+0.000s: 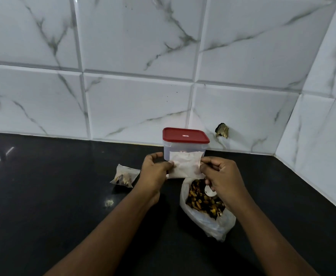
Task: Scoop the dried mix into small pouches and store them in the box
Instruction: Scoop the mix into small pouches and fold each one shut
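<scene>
A small, flat white pouch [185, 166] is held up between two hands, the left hand [155, 170] pinching its left edge and the right hand [223, 176] pinching its right edge. Just behind it stands a clear box [185, 146] closed with a red lid [185, 134]. An open plastic bag [221, 226] of brown and yellow dried mix [199, 198] lies below the right hand on the black counter [63, 196], and a filled pouch [124, 176] lies left of the left hand.

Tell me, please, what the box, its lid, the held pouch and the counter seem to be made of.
The box looks like clear, slightly frosted plastic, going by its see-through walls. The lid is red opaque plastic, smooth, with a moulded rim. The pouch is thin, white and matte, probably paper or non-woven fabric; it creases softly. The counter is dark polished stone, perhaps granite; it mirrors light.
</scene>
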A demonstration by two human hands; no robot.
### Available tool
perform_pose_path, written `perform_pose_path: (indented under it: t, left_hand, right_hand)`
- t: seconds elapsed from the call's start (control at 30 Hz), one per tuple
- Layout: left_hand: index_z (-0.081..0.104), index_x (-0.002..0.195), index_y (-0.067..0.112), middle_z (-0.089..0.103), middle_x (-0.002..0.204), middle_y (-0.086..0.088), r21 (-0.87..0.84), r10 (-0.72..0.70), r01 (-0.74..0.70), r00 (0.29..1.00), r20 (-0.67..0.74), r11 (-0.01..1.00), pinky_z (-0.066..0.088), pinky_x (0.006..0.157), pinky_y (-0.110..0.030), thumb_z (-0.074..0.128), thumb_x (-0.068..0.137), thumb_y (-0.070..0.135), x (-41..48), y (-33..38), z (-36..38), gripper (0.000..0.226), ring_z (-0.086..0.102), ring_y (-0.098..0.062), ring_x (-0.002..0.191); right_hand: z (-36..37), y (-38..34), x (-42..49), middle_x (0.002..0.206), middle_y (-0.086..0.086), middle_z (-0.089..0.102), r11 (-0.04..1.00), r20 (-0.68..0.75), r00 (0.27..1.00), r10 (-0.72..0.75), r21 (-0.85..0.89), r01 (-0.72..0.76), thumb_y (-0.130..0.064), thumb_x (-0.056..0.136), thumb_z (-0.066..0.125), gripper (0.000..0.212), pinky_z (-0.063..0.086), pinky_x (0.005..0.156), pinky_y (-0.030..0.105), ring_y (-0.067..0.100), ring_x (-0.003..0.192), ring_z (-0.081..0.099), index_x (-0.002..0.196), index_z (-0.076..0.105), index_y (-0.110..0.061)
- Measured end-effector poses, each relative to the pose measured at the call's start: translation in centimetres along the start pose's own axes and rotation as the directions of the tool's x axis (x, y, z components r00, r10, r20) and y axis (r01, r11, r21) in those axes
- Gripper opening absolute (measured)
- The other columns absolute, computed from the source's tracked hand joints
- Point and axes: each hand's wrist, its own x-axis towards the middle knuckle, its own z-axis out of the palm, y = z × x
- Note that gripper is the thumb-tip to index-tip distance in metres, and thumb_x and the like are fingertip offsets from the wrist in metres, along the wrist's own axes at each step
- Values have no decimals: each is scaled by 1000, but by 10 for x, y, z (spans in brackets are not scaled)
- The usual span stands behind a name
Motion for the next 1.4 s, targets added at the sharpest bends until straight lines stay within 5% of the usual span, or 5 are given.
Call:
perform_pose_path:
  t: [0.67,1.07,1.13,1.23,1.4]
  left_hand:
    - [64,114,13,75,110,-13,-133,-68,63,997,-34,989,56,70,-33,77,89,4,15,-9,-3,29,74,-24,96]
    - [59,126,16,71,117,-10,154,43,-46,999,23,987,59,83,-38,69,92,6,10,-7,-5,38,70,-21,100]
    - [52,137,24,60,134,2,437,369,-382,922,118,814,53,98,-40,68,83,22,5,-8,-7,57,58,-20,125]
    - [27,153,43,27,161,14,697,544,-700,650,531,156,13,122,-47,64,83,44,-6,-10,-7,79,14,-14,153]
    - [29,158,37,39,156,10,735,499,-678,636,588,-3,0,125,-55,67,88,40,-14,-24,3,80,18,-16,153]
  right_hand:
    - [-3,4,2,75,-10,74,993,31,999,6,-118,-2,-31,93,78,6,42,49,15,8,56,57,97,80,-29]
    - [-6,5,4,81,-6,77,998,-23,999,32,-58,-33,-33,92,78,8,43,49,17,7,54,56,93,81,-25]
    - [-5,5,3,79,-7,76,993,-33,999,16,-115,-20,-33,92,77,8,45,52,17,1,53,57,92,81,-26]
    - [-2,3,1,81,-9,76,979,1,1000,1,-204,-1,-37,93,76,10,48,61,20,-2,61,64,96,80,-28]
    - [14,-3,-6,86,-8,78,977,160,986,-43,-197,75,-25,98,70,12,56,72,22,3,81,73,100,81,-22]
